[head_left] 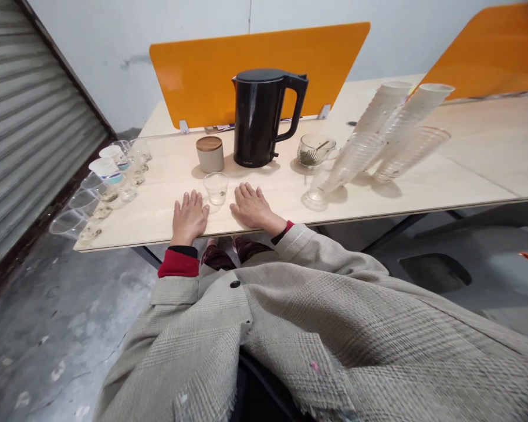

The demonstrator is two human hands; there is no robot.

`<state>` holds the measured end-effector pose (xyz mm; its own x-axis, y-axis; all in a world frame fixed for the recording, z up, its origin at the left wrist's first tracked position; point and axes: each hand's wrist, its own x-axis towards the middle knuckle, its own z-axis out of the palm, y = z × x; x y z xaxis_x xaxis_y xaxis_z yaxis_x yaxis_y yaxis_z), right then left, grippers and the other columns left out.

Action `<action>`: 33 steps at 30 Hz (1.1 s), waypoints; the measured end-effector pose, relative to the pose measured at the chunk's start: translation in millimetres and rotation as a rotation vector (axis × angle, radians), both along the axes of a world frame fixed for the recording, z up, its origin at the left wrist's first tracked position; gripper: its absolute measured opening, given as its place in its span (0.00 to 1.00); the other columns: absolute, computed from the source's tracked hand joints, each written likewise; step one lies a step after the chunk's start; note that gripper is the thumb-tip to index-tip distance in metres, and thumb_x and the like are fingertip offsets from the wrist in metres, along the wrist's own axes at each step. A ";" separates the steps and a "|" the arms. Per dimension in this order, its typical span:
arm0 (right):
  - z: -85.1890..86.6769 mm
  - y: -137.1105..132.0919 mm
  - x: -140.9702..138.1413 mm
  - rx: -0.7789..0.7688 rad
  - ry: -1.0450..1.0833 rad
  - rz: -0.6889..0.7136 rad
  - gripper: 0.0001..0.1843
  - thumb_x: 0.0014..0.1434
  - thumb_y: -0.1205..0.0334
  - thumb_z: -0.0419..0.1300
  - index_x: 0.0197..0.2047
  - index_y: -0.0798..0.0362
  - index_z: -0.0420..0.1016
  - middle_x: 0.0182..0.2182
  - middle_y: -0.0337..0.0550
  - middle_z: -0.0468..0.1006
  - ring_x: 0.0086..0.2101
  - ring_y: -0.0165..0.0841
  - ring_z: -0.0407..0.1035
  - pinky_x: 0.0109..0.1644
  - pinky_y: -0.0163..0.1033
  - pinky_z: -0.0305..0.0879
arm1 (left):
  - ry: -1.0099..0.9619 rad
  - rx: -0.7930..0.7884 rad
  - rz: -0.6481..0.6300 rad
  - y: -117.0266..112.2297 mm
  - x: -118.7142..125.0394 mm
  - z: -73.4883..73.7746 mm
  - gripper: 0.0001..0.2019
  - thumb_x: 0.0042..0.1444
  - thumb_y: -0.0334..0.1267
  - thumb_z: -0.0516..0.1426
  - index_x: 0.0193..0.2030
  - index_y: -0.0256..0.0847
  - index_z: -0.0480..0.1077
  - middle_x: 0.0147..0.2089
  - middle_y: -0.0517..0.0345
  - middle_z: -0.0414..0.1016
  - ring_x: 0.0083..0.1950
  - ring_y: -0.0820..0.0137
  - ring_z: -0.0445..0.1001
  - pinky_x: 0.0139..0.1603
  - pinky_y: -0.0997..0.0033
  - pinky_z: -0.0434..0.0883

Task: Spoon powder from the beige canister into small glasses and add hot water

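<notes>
Entry, as I read it from my station:

- Left hand (189, 217): flat on the surface (158, 225), palm down, fingers lightly spread, holding nothing.
- Right hand (251, 208): the same, flat and empty, near the front edge.
- Small clear cup (215, 188): upright between the two hands, just ahead of the fingertips and touched by neither. It looks empty.
- Black kettle (264, 117): behind the cup, lid down, handle to the right.
- Canister (210, 153): left of the kettle, wooden lid on.
- Glass mug (315, 150): right of the kettle, with something dark inside and a spoon-like handle.
- Row of cups (110, 176): along the left edge. Several hold a little dark matter at the bottom, and two show white and blue. I cannot tell what is in them.
- Stacks of clear cups (378, 140): lying tilted at the right, well apart from the hands.
- Orange divider (202, 70): standing at the back.

Standing, in my judgement: the left row looks already served and the cup between the hands is not yet filled. The kettle and canister are shut, and many stacked cups are unused.
</notes>
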<state>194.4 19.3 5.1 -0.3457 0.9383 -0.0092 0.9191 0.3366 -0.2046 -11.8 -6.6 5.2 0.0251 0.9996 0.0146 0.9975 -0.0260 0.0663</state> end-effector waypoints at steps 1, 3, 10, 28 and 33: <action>0.2 -0.3 0.0 0.001 0.000 0.000 0.40 0.76 0.53 0.43 0.82 0.70 0.48 0.82 0.64 0.45 0.81 0.53 0.39 0.83 0.65 0.37 | 0.003 -0.002 0.000 -0.3 0.4 0.5 0.35 0.75 0.47 0.35 0.83 0.32 0.50 0.87 0.47 0.44 0.88 0.53 0.43 0.86 0.41 0.46; 0.5 -0.7 0.0 0.005 0.000 0.002 0.41 0.76 0.53 0.43 0.82 0.71 0.48 0.82 0.65 0.45 0.81 0.53 0.39 0.83 0.65 0.37 | 0.015 -0.001 0.002 -0.9 1.2 1.4 0.36 0.75 0.47 0.35 0.83 0.32 0.50 0.87 0.48 0.45 0.88 0.53 0.43 0.86 0.42 0.46; -1.0 0.2 0.0 0.000 0.007 -0.001 0.40 0.76 0.53 0.43 0.82 0.70 0.48 0.82 0.64 0.46 0.81 0.53 0.39 0.83 0.65 0.37 | 0.042 -0.013 0.007 -1.7 2.2 3.0 0.35 0.76 0.47 0.35 0.84 0.33 0.49 0.87 0.49 0.44 0.88 0.53 0.43 0.86 0.42 0.47; 3.6 -3.5 -0.5 -0.012 -0.003 0.000 0.40 0.76 0.54 0.44 0.82 0.71 0.48 0.82 0.65 0.45 0.81 0.54 0.38 0.83 0.65 0.36 | 0.036 -0.003 0.009 -2.6 1.9 1.8 0.35 0.76 0.47 0.37 0.84 0.34 0.50 0.87 0.50 0.45 0.87 0.54 0.44 0.85 0.42 0.48; 7.2 -6.6 -1.0 -0.026 -0.003 -0.001 0.40 0.76 0.54 0.44 0.82 0.71 0.48 0.82 0.64 0.45 0.81 0.53 0.38 0.83 0.64 0.35 | 0.018 -0.022 0.022 -3.3 2.5 3.0 0.35 0.76 0.47 0.37 0.84 0.34 0.50 0.87 0.51 0.45 0.88 0.54 0.43 0.86 0.42 0.47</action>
<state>193.4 12.8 12.3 -0.3449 0.9380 -0.0341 0.9200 0.3306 -0.2107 -9.3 -9.9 8.2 0.0027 1.0000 -0.0073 0.9988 -0.0024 0.0487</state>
